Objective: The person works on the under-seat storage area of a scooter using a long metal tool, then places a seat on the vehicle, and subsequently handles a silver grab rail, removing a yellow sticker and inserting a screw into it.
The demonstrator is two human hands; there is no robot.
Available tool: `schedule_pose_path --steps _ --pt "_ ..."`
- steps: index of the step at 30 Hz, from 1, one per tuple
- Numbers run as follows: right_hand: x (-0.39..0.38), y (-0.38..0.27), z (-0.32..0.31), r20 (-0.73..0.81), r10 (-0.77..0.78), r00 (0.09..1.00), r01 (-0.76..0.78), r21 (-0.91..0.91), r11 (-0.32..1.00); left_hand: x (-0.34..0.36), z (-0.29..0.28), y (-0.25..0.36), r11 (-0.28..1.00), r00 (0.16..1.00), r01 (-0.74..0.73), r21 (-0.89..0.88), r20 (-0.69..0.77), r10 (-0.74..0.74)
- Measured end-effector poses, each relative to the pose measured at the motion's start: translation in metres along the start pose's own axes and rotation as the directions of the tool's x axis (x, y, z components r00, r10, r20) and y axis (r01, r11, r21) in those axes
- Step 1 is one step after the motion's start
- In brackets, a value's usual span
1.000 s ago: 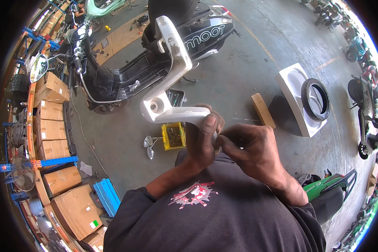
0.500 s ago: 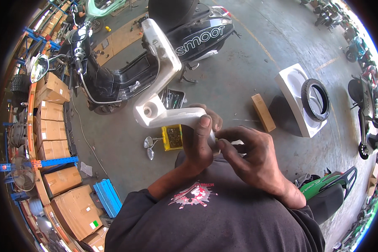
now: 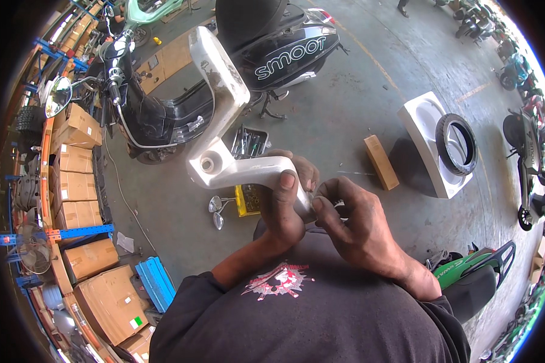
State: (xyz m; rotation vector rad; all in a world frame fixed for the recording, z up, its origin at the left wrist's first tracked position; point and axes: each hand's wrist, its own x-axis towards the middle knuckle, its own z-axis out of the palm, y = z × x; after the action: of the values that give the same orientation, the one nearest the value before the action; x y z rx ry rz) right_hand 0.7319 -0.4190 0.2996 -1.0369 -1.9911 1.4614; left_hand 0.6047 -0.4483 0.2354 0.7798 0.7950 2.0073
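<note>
My left hand [image 3: 284, 209] is wrapped round the near arm of a bent silver-white metal part [image 3: 245, 172], which looks like a scooter grab rail. The thumb lies on top of it, with the fingers curled behind. A round hole sits in the part's middle corner, and its far arm rises toward the scooter, scuffed dark at the bend. At the near end, my right hand [image 3: 366, 233] has thumb and forefinger pinched together against the part. Whatever lies between those fingertips is hidden.
Ahead stands a black scooter [image 3: 181, 115]. On the floor are a tool tray [image 3: 249, 142], a yellow bin [image 3: 246, 202], loose mirrors [image 3: 215, 206], a long cardboard box [image 3: 381, 163] and a tire [image 3: 456, 145] against white foam [image 3: 419, 115]. Boxes [image 3: 79, 181] fill shelving at left; a green-black scooter [image 3: 466, 278] is near right.
The part has tilted, its far end swinging slightly left. My right fingers have closed more tightly at the near end. A person's leg has appeared at the far top edge.
</note>
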Motion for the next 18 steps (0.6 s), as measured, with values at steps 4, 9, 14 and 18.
schedule_pose_path --steps 4,9,14,18 --pt "0.0 0.001 -0.003 0.016 0.108 0.994 -0.109 0.017 0.994 0.002 -0.005 0.001 0.987 0.997 0.064 -0.144 -0.023 -0.068" --pt "-0.004 0.004 -0.011 -0.058 0.191 0.98 -0.181 0.143 0.973 0.006 -0.004 0.011 0.955 0.997 0.072 -0.287 -0.013 -0.079" --pt "-0.036 -0.048 -0.039 -0.04 -0.313 0.949 0.304 0.382 0.873 0.013 0.002 0.029 0.923 0.988 0.15 -0.353 0.037 -0.147" --pt "-0.042 -0.07 -0.014 -0.371 -0.552 0.747 0.659 0.527 0.538 0.019 -0.001 0.038 0.876 0.982 0.189 -0.444 0.099 -0.161"
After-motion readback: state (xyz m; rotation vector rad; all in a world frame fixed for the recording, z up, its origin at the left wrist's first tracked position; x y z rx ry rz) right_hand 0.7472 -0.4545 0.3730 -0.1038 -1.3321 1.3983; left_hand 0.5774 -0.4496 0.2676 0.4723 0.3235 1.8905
